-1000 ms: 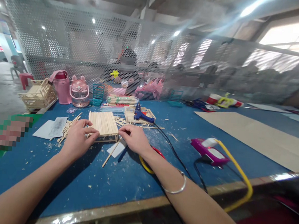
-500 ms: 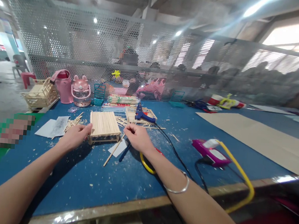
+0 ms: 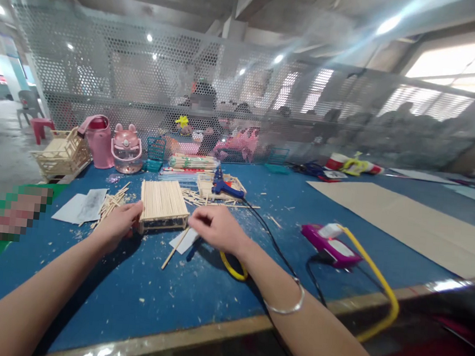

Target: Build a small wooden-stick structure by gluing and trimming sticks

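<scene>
A small platform of pale wooden sticks (image 3: 165,200), laid side by side on a low stick frame, stands on the blue table. At its left front corner my left hand (image 3: 120,224) is closed, thumb and fingers gripping the edge. My right hand (image 3: 218,226) has its fingers curled together close by the right front corner; what lies between the fingertips is hidden. Under those fingertips a loose stick (image 3: 175,248) slants across a white paper piece (image 3: 184,240). A blue tool (image 3: 192,251) and a yellow curved handle (image 3: 232,268) lie partly beneath my right hand.
Behind the platform a blue glue gun (image 3: 228,188) rests on a small stick tray (image 3: 205,189), its black cord running right. Loose short sticks (image 3: 111,205) lie left. A purple power strip (image 3: 331,247) with a yellow cable sits right. Pink bottles (image 3: 126,150) stand before a perforated screen (image 3: 125,72).
My right hand has shifted slightly left and down, against the platform's right corner. My left hand keeps its place at the left corner. The whole view has tilted a little.
</scene>
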The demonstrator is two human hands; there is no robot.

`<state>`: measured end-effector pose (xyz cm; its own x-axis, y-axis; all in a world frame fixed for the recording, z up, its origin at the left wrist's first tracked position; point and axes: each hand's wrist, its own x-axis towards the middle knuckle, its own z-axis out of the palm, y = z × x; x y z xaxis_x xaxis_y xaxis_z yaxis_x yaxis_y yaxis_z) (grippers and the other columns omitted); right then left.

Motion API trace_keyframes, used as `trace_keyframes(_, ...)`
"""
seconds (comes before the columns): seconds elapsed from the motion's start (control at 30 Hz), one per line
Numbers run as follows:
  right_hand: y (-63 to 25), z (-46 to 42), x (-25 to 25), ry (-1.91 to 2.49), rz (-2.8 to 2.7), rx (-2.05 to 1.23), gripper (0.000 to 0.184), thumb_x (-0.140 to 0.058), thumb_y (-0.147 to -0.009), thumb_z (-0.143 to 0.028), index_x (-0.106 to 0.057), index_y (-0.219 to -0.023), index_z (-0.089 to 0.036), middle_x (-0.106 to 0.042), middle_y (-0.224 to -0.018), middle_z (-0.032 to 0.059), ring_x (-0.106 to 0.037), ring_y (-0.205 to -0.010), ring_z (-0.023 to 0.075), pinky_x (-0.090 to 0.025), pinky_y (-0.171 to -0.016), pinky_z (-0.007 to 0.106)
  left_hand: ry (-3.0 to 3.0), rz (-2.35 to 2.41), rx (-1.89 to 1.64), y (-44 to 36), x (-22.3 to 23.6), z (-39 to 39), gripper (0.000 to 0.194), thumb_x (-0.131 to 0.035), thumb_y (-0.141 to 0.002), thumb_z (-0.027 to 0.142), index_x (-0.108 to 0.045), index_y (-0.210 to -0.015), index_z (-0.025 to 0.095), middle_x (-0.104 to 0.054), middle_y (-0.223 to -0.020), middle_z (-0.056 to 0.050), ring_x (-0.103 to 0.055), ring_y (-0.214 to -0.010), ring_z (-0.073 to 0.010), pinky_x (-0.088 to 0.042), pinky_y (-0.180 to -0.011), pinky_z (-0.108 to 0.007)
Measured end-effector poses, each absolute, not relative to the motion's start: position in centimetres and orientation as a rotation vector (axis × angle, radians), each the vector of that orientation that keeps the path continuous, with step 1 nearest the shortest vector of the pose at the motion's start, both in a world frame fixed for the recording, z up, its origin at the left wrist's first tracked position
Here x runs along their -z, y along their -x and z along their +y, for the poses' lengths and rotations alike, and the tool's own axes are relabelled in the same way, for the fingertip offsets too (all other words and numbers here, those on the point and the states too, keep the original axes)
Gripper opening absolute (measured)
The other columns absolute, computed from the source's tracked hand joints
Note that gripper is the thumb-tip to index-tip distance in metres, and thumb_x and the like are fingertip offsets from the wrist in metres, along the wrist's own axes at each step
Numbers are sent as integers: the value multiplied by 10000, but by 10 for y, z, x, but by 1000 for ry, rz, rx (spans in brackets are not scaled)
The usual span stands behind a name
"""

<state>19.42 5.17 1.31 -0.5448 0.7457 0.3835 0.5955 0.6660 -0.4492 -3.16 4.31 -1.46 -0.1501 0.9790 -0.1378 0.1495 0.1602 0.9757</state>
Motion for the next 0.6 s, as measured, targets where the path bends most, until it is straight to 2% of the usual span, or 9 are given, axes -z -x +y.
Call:
trace_keyframes(0.07,-189,38,-13,838,-2640,-259,164,-534,-795,-231,-658,-864,-147,-679,-827,57,-597,-756,147,-423,-688,253,-1008,1414,-1162,30,15,44,299,-667,-600,415,-590,-732,158,-452,-474,68,-366,-416,-59,-240,-392,-165)
trace_keyframes(0.1,-186,31,-12,769,-2764,-192,228,-559,-792,-269,-642,-970,-151,-676,-926,82,-601,-850,176,-429,-740,282,-965,1395,-1182,30,14,45,298,-687,-580,372,-599,-767,156,-459,-472,72,-370,-415,-56,-247,-394,-160)
trace_keyframes(0.17,-181,19,-7,704,-2907,-109,385,-566,-800,-364,-575,-1132,-169,-617,-1128,113,-567,-1016,220,-426,-814,334,-916,1380,-1207,30,11,45,303,-685,-579,331,-603,-813,156,-489,-486,67,-406,-423,-60,-276,-400,-158)
trace_keyframes(0.23,-180,12,-2,724,-2953,-98,435,-527,-822,-422,-540,-1185,-183,-546,-1249,115,-522,-1111,232,-420,-850,358,-865,1344,-1208,32,7,45,247,-653,-613,311,-602,-792,149,-525,-509,50,-452,-436,-70,-317,-407,-164)
trace_keyframes(0.4,-187,13,0,779,-2931,-212,371,-488,-855,-382,-578,-1144,-168,-553,-1252,104,-504,-1153,214,-406,-902,353,-715,1243,-1197,38,-5,45,103,-586,-670,217,-572,-621,128,-560,-478,13,-466,-377,-72,-340,-368,-173)
trace_keyframes(0.6,-195,14,-3,821,-2840,-388,326,-490,-854,-349,-641,-1040,-127,-620,-1152,130,-553,-1098,235,-424,-908,344,-690,1236,-1205,43,-8,47,72,-569,-658,190,-555,-606,142,-574,-462,3,-491,-361,-97,-366,-355,-190)
